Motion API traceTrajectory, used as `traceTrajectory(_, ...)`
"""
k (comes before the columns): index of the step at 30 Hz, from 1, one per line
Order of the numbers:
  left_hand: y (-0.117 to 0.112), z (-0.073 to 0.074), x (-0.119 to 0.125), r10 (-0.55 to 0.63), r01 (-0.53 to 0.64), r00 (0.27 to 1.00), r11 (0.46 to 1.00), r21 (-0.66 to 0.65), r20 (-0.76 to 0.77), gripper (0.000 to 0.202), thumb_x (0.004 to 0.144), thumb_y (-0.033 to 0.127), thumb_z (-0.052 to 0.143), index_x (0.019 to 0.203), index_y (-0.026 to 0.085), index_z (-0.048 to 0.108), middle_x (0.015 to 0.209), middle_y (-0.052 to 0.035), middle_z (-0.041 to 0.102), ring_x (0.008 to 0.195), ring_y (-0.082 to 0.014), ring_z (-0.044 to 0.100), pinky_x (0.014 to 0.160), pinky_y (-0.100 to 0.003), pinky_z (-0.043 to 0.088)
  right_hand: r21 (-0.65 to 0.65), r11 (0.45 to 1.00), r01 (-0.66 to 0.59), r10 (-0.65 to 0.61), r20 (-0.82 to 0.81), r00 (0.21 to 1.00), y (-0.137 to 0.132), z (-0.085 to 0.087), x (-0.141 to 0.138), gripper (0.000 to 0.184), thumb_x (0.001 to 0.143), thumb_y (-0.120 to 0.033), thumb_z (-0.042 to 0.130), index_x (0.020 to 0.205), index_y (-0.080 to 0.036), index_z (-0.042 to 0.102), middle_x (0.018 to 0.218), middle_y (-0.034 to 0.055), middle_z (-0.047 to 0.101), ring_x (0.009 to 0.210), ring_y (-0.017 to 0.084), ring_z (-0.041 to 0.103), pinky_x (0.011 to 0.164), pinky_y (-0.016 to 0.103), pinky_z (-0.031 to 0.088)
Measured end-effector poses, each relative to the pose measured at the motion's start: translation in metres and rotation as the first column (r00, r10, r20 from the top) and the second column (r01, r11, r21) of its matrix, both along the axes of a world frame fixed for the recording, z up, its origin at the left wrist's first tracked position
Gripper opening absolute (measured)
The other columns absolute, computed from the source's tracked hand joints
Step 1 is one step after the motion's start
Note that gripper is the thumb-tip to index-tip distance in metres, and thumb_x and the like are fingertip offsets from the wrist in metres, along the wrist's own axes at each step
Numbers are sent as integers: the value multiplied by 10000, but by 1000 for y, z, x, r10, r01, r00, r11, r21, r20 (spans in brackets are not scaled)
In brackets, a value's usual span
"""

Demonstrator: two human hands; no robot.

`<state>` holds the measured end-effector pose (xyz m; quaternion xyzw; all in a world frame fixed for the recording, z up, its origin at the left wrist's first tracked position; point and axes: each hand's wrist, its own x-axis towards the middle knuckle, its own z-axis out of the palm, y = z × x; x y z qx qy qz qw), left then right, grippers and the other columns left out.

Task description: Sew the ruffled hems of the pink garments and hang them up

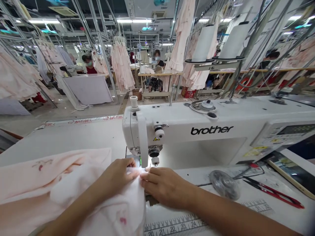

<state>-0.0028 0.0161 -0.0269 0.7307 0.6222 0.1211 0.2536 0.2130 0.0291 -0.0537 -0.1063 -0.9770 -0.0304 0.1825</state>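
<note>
Garment hall: close work at a sewing station

Pale pink dresses point(121, 67) hang from steel racks behind a white sewing table point(61, 141) carrying a Brother sewing machine point(211, 131). The left hand point(118, 175) curls over and the right hand point(164, 186) lies with fingers closed together, both gripping a soft fold of pink embroidered fabric point(31, 183) just before the presser foot point(155, 160). Red-handled thread snips point(273, 193) rest to the right, near a printed ruler scale point(177, 226) on the tabletop.
</note>
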Motion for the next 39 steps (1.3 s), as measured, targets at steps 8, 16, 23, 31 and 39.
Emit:
traceTrajectory(8,-2,-3,0,24,-24,1000,999,32,18,159,845,343,492,773,215,555,755,1,621,784,-203,586,729,-312,390,-17,999,49,-49,-10,999,4,-6,0,221,998,-279,501,1091,-105,602,1009,134,660,936,200,558,813,328,468)
traceTrajectory(16,-8,-15,1,17,-14,1000,978,208,-12,96,848,256,471,805,206,541,855,-29,596,846,-213,557,772,-352,413,-72,996,51,-51,5,999,6,-7,0,238,1000,-309,493,1111,-122,589,1068,126,657,1008,204,543,880,341,441)
traceTrajectory(23,0,-23,6,30,-8,997,963,269,-77,102,821,205,460,768,194,546,941,-54,571,943,-238,529,886,-422,399,-67,995,74,-73,19,997,6,-4,0,239,1005,-331,477,1100,-139,583,1060,113,655,992,212,537,867,352,414)
traceTrajectory(31,16,-19,14,62,-35,992,974,224,-110,152,787,149,470,660,191,542,806,-39,559,942,-232,519,898,-400,417,-63,986,157,-154,47,987,8,4,1,237,1009,-348,464,1099,-152,565,1046,76,644,928,209,534,918,383,351)
traceTrajectory(39,25,-18,13,70,-36,988,972,230,-138,219,805,171,450,589,200,470,713,-42,481,944,-267,496,873,-419,406,-134,964,231,-224,70,972,7,12,-1,199,1007,-336,461,1012,-182,585,969,53,634,936,210,511,944,373,327)
